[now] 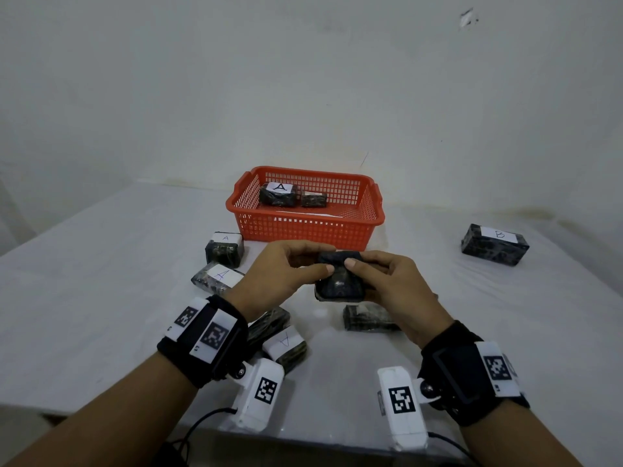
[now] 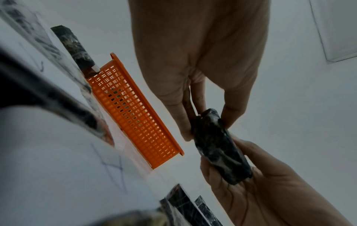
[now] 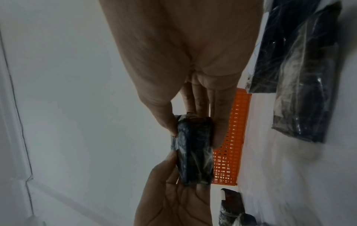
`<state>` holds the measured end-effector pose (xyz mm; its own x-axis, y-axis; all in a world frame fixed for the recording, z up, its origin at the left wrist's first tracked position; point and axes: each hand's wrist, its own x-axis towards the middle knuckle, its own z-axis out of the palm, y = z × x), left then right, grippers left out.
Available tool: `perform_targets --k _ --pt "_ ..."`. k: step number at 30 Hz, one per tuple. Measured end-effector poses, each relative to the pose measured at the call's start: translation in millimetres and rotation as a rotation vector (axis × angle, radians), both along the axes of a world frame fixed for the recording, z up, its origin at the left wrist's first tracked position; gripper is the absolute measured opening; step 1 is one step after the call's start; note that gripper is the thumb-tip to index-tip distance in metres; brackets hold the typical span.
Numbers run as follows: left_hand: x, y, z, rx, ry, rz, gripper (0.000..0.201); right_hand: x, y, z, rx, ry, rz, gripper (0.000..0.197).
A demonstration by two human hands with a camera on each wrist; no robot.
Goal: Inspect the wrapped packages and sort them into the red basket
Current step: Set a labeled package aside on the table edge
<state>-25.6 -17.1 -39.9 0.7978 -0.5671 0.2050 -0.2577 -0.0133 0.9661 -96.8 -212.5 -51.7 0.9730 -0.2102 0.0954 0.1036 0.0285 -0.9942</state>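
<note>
Held package: a dark wrapped package (image 1: 338, 278) held above the white table (image 1: 101, 281). No label shows on its upper face.
Left hand: the left hand (image 1: 279, 274) pinches the package's left end between thumb and fingers.
Right hand: the right hand (image 1: 391, 284) pinches the right end likewise.
Step in hand: probably inspection, searching for the letter.
Red basket: the red basket (image 1: 305, 230) is near at twelve o'clock. It holds an A-labelled package (image 1: 278, 195) with a smaller package (image 1: 313, 199) beside it.
Other packages: an unlabelled package (image 1: 367, 318) lies at six o'clock, loose A packages (image 1: 224, 249) from seven to ten, and a B package (image 1: 494, 244) at two, well apart.
Next move: turn the package until a label shows. If it belongs, carry it over the basket's near rim and release it.
</note>
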Motion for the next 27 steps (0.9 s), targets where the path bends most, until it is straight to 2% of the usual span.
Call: perform_targets --k 3,5,8,11,17,20,24,27 --pt "-2 -1 2 0.008 0.024 0.005 0.028 1 -2 2 0.045 -0.013 0.004 0.025" --pt "-1 -1 4 -0.003 0.013 0.024 0.027 -1 -2 3 0.036 -0.008 0.071 0.031" --pt "0 0 5 -0.013 0.012 0.029 0.027 -2 -3 2 -0.065 -0.006 0.092 0.045" --pt "-1 1 3 -0.002 0.011 0.019 0.026 -2 -6 2 -0.122 -0.019 0.051 0.049" --pt "-1 0 1 -0.016 0.024 0.03 0.025 -4 -4 4 -0.083 -0.028 0.039 0.035" --pt "0 1 2 0.009 0.051 -0.024 0.034 -5 -5 7 -0.151 -0.06 -0.001 0.03" --pt "3 3 4 0.096 -0.081 -0.034 0.042 -7 -7 12 -0.24 -0.108 0.006 0.033" --pt "7 4 5 0.093 -0.097 -0.009 0.041 -8 -9 13 -0.192 -0.127 0.031 0.031"
